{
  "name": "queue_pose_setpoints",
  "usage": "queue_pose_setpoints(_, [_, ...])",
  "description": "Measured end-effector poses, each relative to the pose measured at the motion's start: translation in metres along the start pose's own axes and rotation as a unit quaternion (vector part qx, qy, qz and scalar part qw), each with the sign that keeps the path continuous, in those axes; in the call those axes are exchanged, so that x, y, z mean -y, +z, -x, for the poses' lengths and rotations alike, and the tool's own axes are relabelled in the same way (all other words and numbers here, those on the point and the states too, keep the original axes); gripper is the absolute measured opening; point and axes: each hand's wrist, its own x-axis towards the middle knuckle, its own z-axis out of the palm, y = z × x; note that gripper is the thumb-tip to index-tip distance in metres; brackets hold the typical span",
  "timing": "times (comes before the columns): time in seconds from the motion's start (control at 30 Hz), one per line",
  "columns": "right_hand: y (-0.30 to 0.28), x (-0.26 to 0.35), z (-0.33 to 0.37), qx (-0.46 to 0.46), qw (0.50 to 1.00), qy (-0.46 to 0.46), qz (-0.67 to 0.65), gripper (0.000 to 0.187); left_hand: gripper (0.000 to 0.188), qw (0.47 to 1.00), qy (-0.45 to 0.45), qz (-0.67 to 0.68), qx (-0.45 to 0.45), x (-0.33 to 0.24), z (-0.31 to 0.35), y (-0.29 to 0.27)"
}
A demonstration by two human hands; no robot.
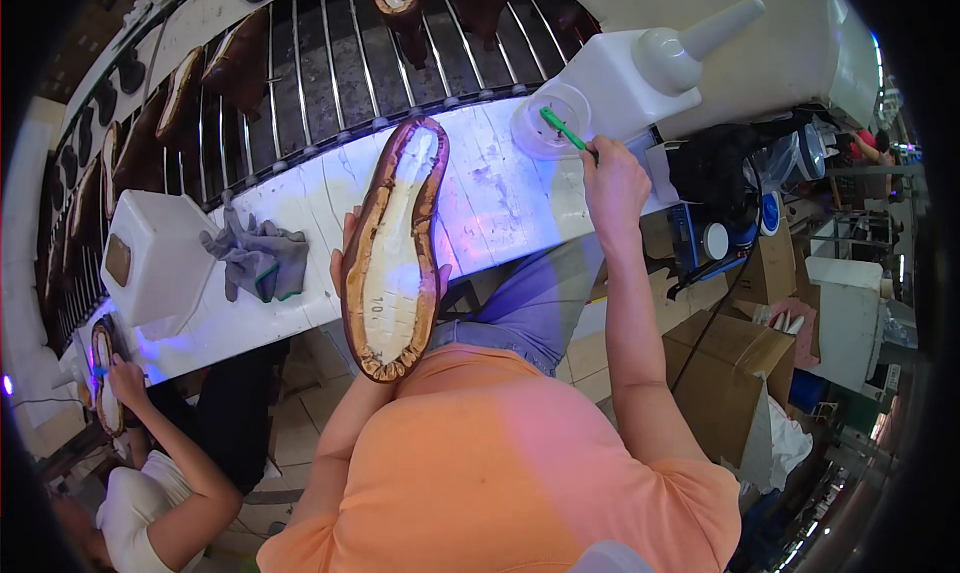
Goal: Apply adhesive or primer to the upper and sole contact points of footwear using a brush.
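Observation:
A brown leather shoe upper (pixel 395 263), sole side up, rests in my left hand (pixel 349 235). Its white insole shows, ringed by the folded leather edge. My fingers wrap its sides from underneath, and most of that hand is hidden behind it. To the right, my right hand (pixel 615 185) grips a green-handled brush (pixel 563 129). The brush's lower end is inside a clear plastic cup (pixel 524 133) on the white bench. Beside the cup lies a white plastic bottle (pixel 620 73) with a long tapered nozzle.
A curved rack of metal rods (pixel 330 53) carrying several shoe uppers runs behind the white bench (pixel 490 198). Grey gloves (pixel 262 258) and a white container (pixel 155 258) stand left. A co-worker's hand (pixel 127 383) is at another upper. Cardboard boxes (pixel 725 373) are at right.

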Motion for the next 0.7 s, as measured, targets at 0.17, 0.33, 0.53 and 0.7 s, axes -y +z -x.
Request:
queue_pose_setpoints(0.17, [-0.005, 0.001, -0.007, 0.067, 0.997, -0.018, 0.046, 0.014, 0.063, 0.811, -0.088, 0.578, -0.015, -0.005, -0.001, -0.004])
queue_pose_setpoints(0.33, [0.014, -0.028, -0.004, 0.121, 0.945, 0.078, -0.294, 0.016, 0.063, 0.804, -0.073, 0.589, -0.015, -0.01, -0.011, -0.013])
queue_pose_setpoints(0.53, [0.039, -0.033, 0.014, 0.114, 0.828, 0.15, -0.528, 0.016, 0.061, 0.645, -0.12, 0.748, -0.103, -0.039, -0.005, 0.005])
queue_pose_setpoints(0.7, [0.011, 0.009, 0.012, 0.167, 0.765, 0.108, -0.613, 0.016, 0.06, 0.787, -0.195, 0.586, -0.014, 0.004, -0.006, 0.02])
